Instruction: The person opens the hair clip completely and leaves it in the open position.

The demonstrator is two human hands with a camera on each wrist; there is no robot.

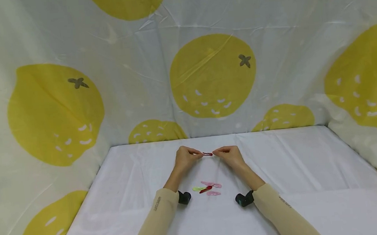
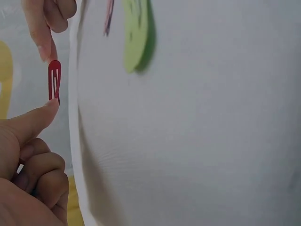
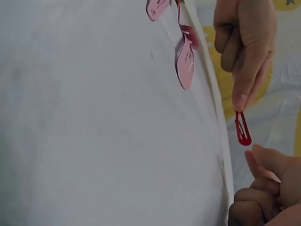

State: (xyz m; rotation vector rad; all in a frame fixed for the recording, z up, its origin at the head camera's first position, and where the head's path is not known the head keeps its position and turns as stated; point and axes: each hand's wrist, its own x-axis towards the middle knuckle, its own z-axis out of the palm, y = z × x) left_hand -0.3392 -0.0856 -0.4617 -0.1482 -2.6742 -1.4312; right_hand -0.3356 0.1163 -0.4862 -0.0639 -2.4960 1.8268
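Observation:
Between finger and thumb, my left hand [image 1: 185, 159] pinches one end of a red snap hair clip [image 1: 207, 154], held up off the table toward its far side. My right hand [image 1: 232, 156] is at the clip's other end, thumb and forefinger extended and slightly parted. In the right wrist view a small gap shows between those fingertips and the red clip [image 3: 243, 129]; the other fingers are curled in. Nearer me on the table lie a green hair clip [image 1: 198, 188], another red clip [image 1: 205, 190] and pink clips [image 1: 213, 193], some overlapping.
A white cloth [image 1: 117, 226] covers the table. Behind and beside it hangs a pale curtain [image 1: 139, 80] printed with yellow fruit. Black wrist cameras [image 1: 184, 197] sit at both cuffs, on either side of the loose clips.

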